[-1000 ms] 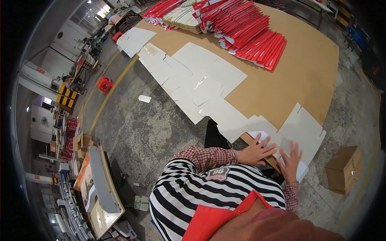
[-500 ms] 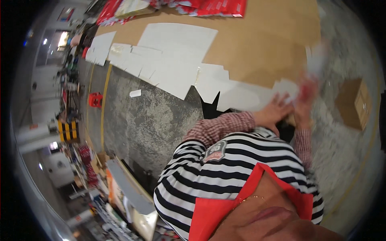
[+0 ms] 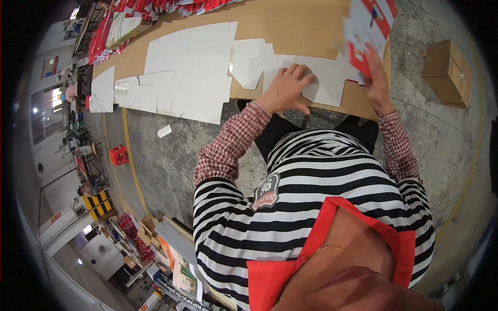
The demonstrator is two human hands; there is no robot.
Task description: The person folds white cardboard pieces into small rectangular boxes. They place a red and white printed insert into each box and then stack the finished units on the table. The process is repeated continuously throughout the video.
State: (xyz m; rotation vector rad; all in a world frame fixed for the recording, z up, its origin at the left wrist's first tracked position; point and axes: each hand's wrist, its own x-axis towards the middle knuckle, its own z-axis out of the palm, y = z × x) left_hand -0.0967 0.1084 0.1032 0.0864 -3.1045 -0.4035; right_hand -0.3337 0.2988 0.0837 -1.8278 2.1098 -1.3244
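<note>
My left hand (image 3: 288,89) is open, its fingers spread over a white cardboard piece (image 3: 329,80) at the near edge of the brown table (image 3: 295,26); whether it presses on the piece I cannot tell. In my right hand (image 3: 378,83), at the table's right end, is a red and white printed cardboard piece (image 3: 365,31), gripped at its near edge and slightly blurred. Left of my left hand lie a smaller white cut piece (image 3: 249,62) and a large white sheet (image 3: 187,67) with slits and clear tape.
Stacks of red and white printed packages (image 3: 129,26) sit at the table's far left. A brown carton (image 3: 447,73) stands on the concrete floor to the right. On the floor at left are a red plastic stool (image 3: 119,155) and a white scrap (image 3: 164,131).
My hands were close together at the table edge; now they are apart. The right has moved away from my body with the printed piece, and the left rests farther left with fingers spread.
</note>
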